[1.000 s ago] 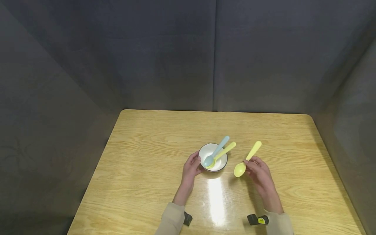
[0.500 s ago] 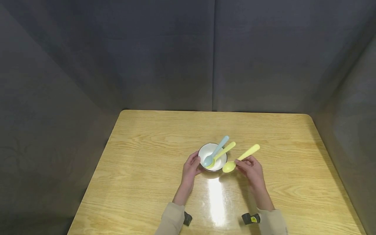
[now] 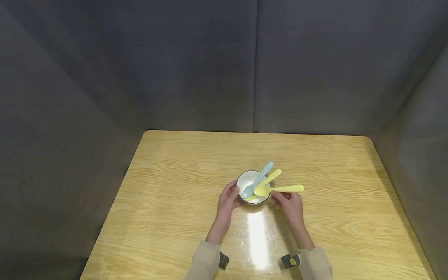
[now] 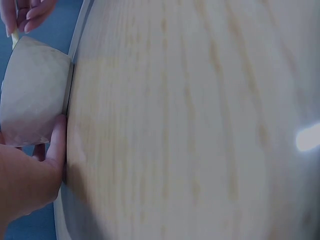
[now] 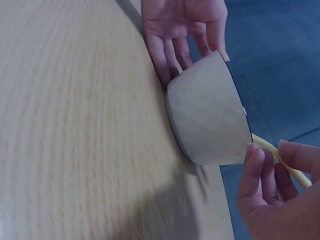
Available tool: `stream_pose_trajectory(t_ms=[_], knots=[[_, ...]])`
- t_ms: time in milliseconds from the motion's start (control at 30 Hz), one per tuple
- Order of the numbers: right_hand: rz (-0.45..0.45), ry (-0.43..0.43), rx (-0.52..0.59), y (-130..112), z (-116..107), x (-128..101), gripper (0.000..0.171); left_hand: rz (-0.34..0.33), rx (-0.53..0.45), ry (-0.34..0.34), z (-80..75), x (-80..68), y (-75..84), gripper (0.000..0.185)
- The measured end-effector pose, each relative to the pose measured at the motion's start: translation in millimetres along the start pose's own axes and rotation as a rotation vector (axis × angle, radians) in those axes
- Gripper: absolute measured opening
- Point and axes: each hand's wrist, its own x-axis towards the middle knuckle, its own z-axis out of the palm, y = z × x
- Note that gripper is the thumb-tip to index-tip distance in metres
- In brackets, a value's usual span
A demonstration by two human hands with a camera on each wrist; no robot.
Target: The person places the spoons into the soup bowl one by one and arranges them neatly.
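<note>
A white bowl [image 3: 246, 178] with a dark rim stands on the table, its faceted outside showing in both wrist views. My left hand [image 3: 228, 198] holds the bowl by its left side, thumb near the rim and fingers around the wall. A light blue spoon [image 3: 265, 170] leans in the bowl, handle over the far right rim. Beside it rests a slimmer yellow utensil [image 3: 274, 174], its head partly hidden. Between thumb and fingers, my right hand [image 3: 290, 206] pinches a yellow spoon [image 3: 288, 188]; the spoon's head is over the bowl, its handle pointing right. Right fingertips are right at the rim.
The wooden table [image 3: 175, 175] extends around the bowl, with a bright light reflection in front of it. Dark grey curtains [image 3: 196, 70] hang behind the table and at both sides. Each wrist carries a small black device [image 3: 290, 261].
My right hand has moved left with the yellow spoon, which turned from slanted to nearly level, its head now over the bowl. The left hand and bowl stay in place.
</note>
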Motion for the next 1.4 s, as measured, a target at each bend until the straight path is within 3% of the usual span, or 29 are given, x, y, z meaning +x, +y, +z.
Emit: stream_pose_trajectory(t_ms=[500, 900, 1400], knots=[[0.025, -0.040, -0.134, 5.4, 3.2, -1.1, 0.021, -0.002, -0.008, 0.002, 1.2, -0.9, -1.0, 0.047], [0.024, -0.081, -0.122, 2.7, 1.5, -2.3, 0.024, -0.008, -0.019, 0.007, 2.9, -1.2, 0.5, 0.047], [0.041, -0.085, -0.132, 1.3, -5.6, -3.3, 0.014, -0.020, 0.003, 0.016, 7.9, -0.2, 1.2, 0.046]])
